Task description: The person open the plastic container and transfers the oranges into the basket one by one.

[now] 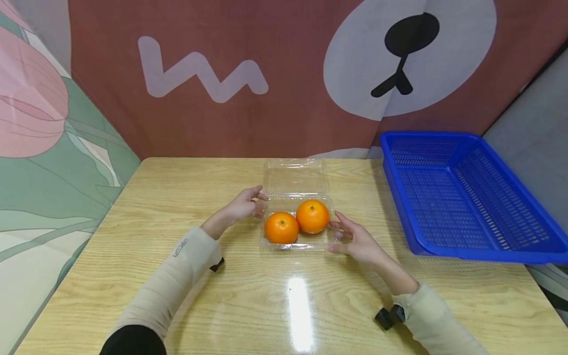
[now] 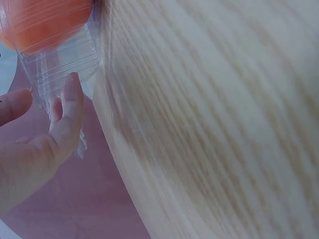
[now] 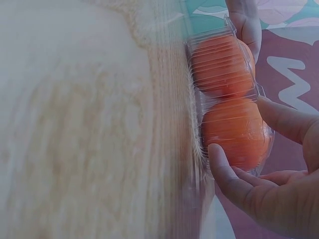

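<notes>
On the table's (image 1: 248, 301) far middle, that clear plastic box (image 1: 280, 203) looks light, slick and easily buckled under two heavier oranges (image 1: 281, 228), best cradled low at both ends, where left hand (image 1: 246, 203) and right hand (image 1: 357, 241) sit loosely spread, clasping nothing.

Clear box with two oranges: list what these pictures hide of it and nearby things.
Head: floor of the clear box under the oranges, hidden by them.
Head: much of the left wrist's black device, hidden by the sleeve.
Left wrist: most of the box, cut off by picture edges.
Right wrist: much of the left hand, cut off by the top edge.
</notes>
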